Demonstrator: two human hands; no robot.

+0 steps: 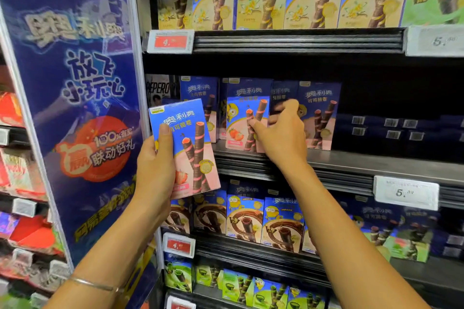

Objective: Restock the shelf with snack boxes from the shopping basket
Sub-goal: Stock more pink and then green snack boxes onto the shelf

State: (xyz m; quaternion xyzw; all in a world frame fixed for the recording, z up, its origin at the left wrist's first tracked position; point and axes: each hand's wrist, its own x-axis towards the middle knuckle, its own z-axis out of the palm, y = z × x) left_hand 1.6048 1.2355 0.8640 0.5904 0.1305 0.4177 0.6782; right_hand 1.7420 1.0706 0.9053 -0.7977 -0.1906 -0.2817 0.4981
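**Strawberry box held ready while the shelf row is placed**

Just left of the middle shelf (pixel 364 160), the left hand (pixel 155 158) grasps a strawberry snack box (pixel 190 143) upright. Over the shelf's front edge, the right hand (pixel 281 133) pinches the right edge of a shelved box (pixel 241 108), apparently seating it. The next move is probably to let go, then stand the held box in the row or in the dark gap further right.

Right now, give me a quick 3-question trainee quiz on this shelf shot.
1. True or false: the left hand holds a pink box off the shelf.
2. The right hand grips a standing box on which level? A top shelf, B middle shelf, C bottom shelf.
3. What is worn on the left wrist?
Key: 1 true; 2 B; 3 a thin bracelet.
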